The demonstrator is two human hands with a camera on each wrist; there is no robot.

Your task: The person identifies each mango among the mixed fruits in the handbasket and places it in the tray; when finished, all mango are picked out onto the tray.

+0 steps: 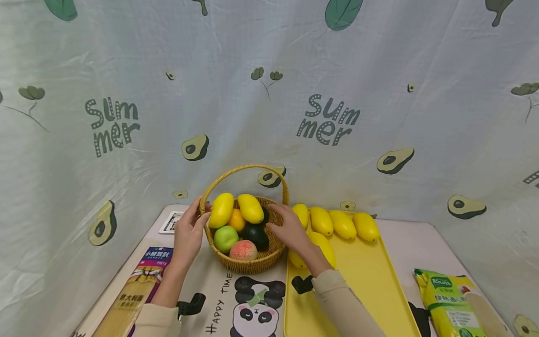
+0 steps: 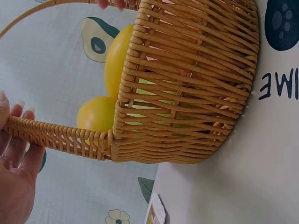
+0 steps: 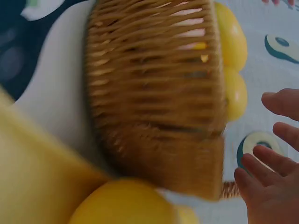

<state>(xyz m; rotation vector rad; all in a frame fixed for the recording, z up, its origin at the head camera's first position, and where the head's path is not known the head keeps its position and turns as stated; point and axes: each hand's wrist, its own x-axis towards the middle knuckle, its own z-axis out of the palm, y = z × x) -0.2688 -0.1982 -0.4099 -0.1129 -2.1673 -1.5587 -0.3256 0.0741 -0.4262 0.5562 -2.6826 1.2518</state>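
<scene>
A wicker basket (image 1: 248, 267) with a tall hoop handle stands at the back of the table. In it lie two yellow mangoes (image 1: 222, 210), an orange (image 1: 237, 220), a green apple (image 1: 226, 239), a peach (image 1: 243, 251) and a dark avocado (image 1: 255, 236). My left hand (image 1: 188, 234) holds the left foot of the handle (image 2: 60, 135), its fingers passing behind the wicker. On the opposite side my right hand (image 1: 290, 229) reaches over the basket's right rim. In the right wrist view this hand (image 3: 275, 182) has spread fingers beside the handle, holding nothing.
Right of the basket, a yellow tray (image 1: 362, 276) carries several more mangoes (image 1: 321, 221). A pasta pack (image 1: 139, 292) lies at the left and a green Knorr bag (image 1: 452, 302) at the right. Behind hangs a printed curtain (image 1: 236, 107), close to the basket.
</scene>
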